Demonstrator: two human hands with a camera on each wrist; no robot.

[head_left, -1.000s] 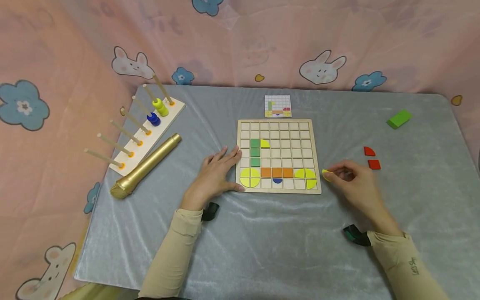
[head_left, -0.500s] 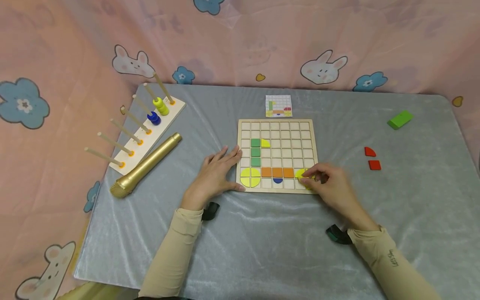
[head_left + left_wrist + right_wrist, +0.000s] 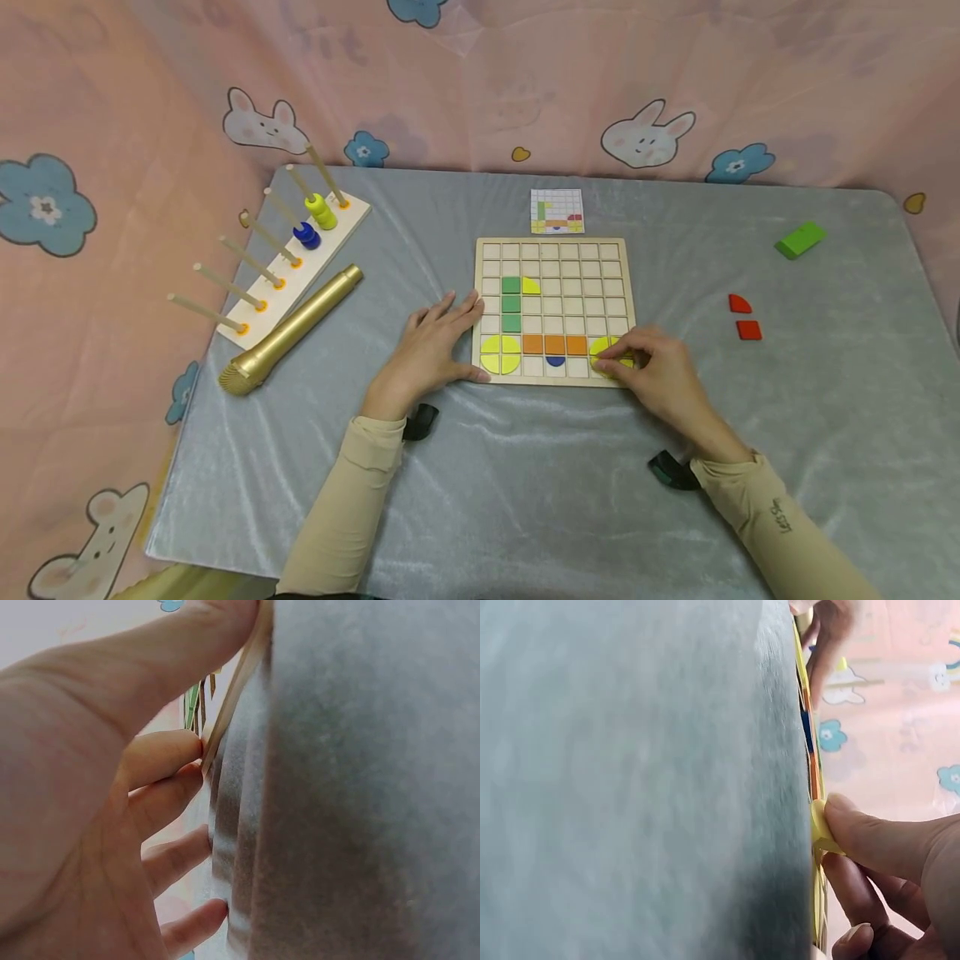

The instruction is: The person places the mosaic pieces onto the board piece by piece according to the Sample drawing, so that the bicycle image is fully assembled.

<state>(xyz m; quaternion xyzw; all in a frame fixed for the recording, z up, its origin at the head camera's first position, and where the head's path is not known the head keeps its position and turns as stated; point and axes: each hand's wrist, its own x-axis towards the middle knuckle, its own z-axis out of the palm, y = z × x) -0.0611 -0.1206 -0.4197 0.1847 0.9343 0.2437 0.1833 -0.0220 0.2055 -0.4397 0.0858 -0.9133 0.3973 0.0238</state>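
Note:
A wooden grid board [image 3: 572, 267] lies on the cloth with green, orange, blue and yellow pieces in its cells. My left hand [image 3: 423, 354] rests at the board's left side, fingers spread, with fingertips and thumb on the edge. My right hand [image 3: 663, 379] is over the lower right corner, pinching a yellow quarter-circle tile [image 3: 821, 825] between thumb and finger. In the head view the hand partly hides the yellow pieces [image 3: 600, 343] there. At the lower left a full yellow circle [image 3: 500, 354] is made of quarter pieces.
A pattern card [image 3: 557, 212] lies behind the board. Two red pieces [image 3: 748, 330] and a green block [image 3: 800, 240] are to the right. At left are a gold microphone [image 3: 292, 329] and a peg stand [image 3: 273, 302] with blue and yellow beads.
My right hand has moved left from beside the board to its lower right corner, carrying the yellow tile. My left hand has stayed at the board's edge.

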